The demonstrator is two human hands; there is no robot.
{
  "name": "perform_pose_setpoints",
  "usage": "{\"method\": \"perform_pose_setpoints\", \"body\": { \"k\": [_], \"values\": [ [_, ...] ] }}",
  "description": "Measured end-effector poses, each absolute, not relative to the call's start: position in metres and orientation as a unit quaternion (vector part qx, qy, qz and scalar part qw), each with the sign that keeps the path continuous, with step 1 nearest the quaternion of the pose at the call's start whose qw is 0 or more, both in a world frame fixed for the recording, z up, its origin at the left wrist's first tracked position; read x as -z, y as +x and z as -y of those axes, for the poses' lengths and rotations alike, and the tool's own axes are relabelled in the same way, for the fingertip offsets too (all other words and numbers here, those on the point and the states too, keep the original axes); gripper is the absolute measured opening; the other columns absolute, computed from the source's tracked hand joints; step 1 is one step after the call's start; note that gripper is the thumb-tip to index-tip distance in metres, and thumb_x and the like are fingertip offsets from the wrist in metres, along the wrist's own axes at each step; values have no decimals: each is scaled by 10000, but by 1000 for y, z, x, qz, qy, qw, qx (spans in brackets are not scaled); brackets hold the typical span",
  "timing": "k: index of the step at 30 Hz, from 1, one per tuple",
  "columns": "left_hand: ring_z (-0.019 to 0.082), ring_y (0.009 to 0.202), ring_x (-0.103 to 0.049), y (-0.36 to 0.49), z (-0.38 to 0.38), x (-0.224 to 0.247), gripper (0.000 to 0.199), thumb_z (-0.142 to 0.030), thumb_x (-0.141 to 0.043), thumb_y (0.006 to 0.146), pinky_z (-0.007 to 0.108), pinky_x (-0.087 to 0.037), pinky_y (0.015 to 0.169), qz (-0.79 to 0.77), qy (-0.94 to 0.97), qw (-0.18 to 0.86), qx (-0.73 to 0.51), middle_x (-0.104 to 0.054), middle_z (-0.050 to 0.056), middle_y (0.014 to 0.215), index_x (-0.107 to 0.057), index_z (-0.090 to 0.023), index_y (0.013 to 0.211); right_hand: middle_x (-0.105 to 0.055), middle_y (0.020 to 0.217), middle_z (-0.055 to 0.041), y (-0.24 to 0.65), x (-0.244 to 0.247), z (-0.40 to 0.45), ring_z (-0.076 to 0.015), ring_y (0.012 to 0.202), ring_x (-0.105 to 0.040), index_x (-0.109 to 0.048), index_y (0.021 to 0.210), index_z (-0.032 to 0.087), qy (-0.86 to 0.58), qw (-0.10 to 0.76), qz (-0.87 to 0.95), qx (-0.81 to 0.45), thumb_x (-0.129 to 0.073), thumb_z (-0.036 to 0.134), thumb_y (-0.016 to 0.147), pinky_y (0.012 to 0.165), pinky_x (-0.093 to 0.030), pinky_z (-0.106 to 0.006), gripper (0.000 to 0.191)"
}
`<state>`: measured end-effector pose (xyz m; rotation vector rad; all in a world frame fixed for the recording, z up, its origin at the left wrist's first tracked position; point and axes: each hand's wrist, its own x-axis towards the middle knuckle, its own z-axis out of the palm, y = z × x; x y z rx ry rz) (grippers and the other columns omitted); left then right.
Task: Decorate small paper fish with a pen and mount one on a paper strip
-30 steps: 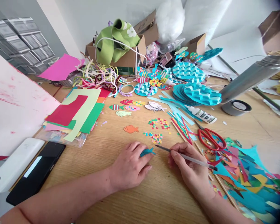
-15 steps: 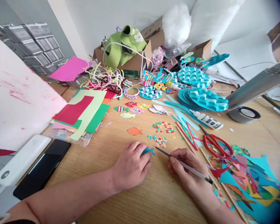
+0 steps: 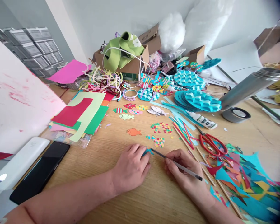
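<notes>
Your pen (image 3: 184, 168) is at the tail of the blue paper fish (image 3: 148, 151)

The wooden table (image 3: 102, 207) spreads beneath both your hands. At its back, a cardboard box (image 3: 130, 67) bears a green felt bag (image 3: 120, 56). A steel flask (image 3: 249, 87) stands over to your right, with a heap of paper scraps (image 3: 249, 177) nearer you. To your left, a stack of coloured sheets (image 3: 92, 107) lies flat; nearer you, a black phone (image 3: 40, 171) lies just beside a white power bank (image 3: 21, 161).

Your left hand (image 3: 129, 168) is palm down and part-open, its bent fingers over the blue paper fish; you cannot tell how tightly they close. Your right hand (image 3: 185, 174) is half-curled, thumb and fingers pinching the pen, which slants down to the fish. Whether its tip touches the paper is too small to tell.

Red-handled scissors (image 3: 213, 144) lie beyond your right hand, and a white glue bottle (image 3: 204, 120) lies on its side farther back. The blue paper fish lies on the table, tail toward your pen, nearer you than the orange paper fish (image 3: 133, 132). Just beyond your fish is round confetti (image 3: 159, 142).
</notes>
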<state>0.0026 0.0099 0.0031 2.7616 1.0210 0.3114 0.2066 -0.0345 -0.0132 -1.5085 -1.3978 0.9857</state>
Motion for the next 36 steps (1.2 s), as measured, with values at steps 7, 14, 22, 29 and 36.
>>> {"method": "perform_pose_setpoints", "body": {
  "k": [7, 14, 22, 29, 36],
  "values": [
    [267, 1052, -494, 4, -8, -6, 273, -297, -474, 951, 444, -454, 915, -344, 931, 89, -86, -564, 89, 1113, -570, -171, 1173, -580, 588, -4, 205, 12, 34, -145, 484, -537, -571, 778, 210, -606, 433, 542, -391, -573, 408, 889, 429, -427, -245, 227],
    [273, 1064, -500, 5, -6, -7, 321, -347, -488, 947, 448, -456, 920, -364, 924, 87, -79, -562, 101, 1147, -563, -180, 1212, -597, 617, -15, 205, 15, 34, -141, 502, -540, -579, 773, 213, -603, 434, 550, -381, -580, 411, 897, 444, -439, -245, 234],
    [279, 1072, -499, 4, -7, -5, 389, -369, -498, 939, 460, -457, 922, -380, 919, 78, -77, -544, 117, 1215, -541, -165, 1267, -642, 667, -33, 204, 17, 32, -142, 534, -559, -609, 827, 197, -598, 427, 540, -411, -614, 429, 883, 464, -460, -244, 238],
    [294, 1165, -454, 4, -5, -3, 406, -371, -487, 944, 453, -420, 994, -370, 922, 75, -89, -515, 141, 1268, -537, -144, 1277, -646, 673, -33, 206, 14, 31, -145, 562, -582, -622, 900, 179, -585, 420, 532, -445, -604, 442, 890, 487, -479, -238, 264],
    [289, 1139, -471, 5, -6, -3, 446, -372, -498, 940, 453, -431, 982, -373, 921, 72, -87, -534, 136, 1241, -499, -134, 1318, -641, 621, -32, 205, 16, 30, -130, 474, -550, -618, 869, 174, -595, 431, 493, -466, -612, 486, 871, 413, -439, -228, 312]
  ]
}}
